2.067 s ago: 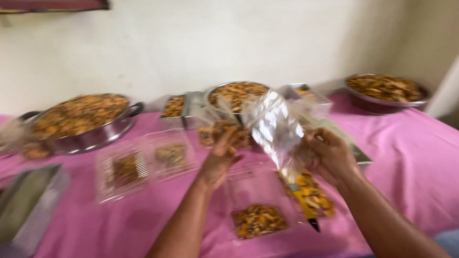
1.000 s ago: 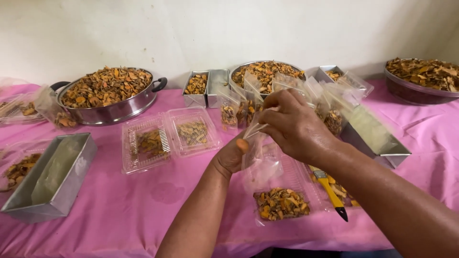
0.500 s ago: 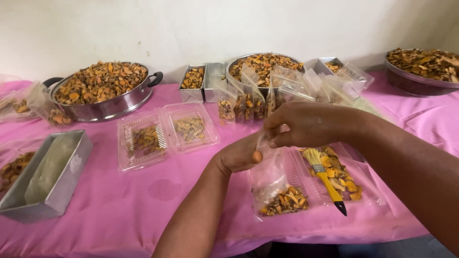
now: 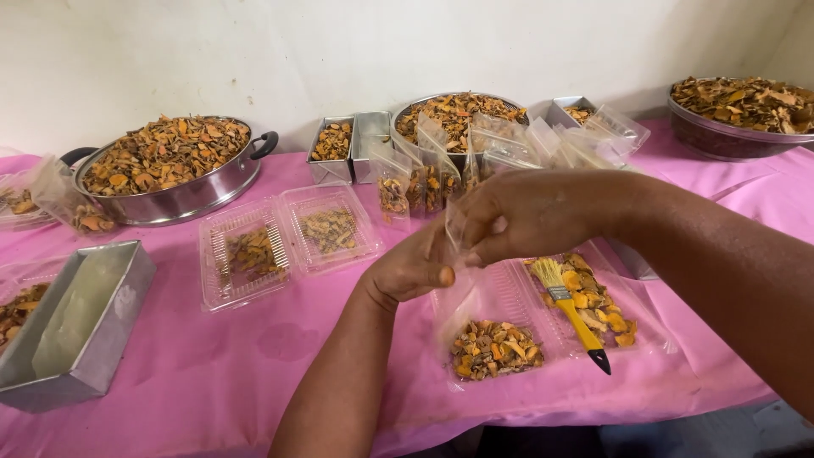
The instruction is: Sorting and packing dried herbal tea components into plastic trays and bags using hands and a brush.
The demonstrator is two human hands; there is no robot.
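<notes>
**Both hands pinch the top of a clear bag, centre of frame**

Your left hand (image 4: 411, 271) and right hand (image 4: 530, 212) meet just right of centre, and both grip the top edge of a small clear plastic bag (image 4: 487, 326). The left thumb and fingers press the film from the left; the right fingers curl over it from above. Both are closed on the bag.

The bag hangs from that pinch and its base rests on the pink cloth (image 4: 212, 365) at lower centre. It is see-through and crinkled, nearly flat in its upper part. A low heap of dried orange and brown chips (image 4: 496, 348) fills only the bottom.

Just right of the bag lies an open clear tray (image 4: 657, 335) with more chips and a yellow-handled brush (image 4: 572, 309), its black tip toward the lower edge.

Left of centre sits another clear tray (image 4: 288, 242), open, with chips in both halves. A metal tin (image 4: 76, 326) is at lower left. A handled pot (image 4: 170, 174) heaped with chips stands at upper left. Filled bags (image 4: 420, 174) stand upright at upper centre.
</notes>
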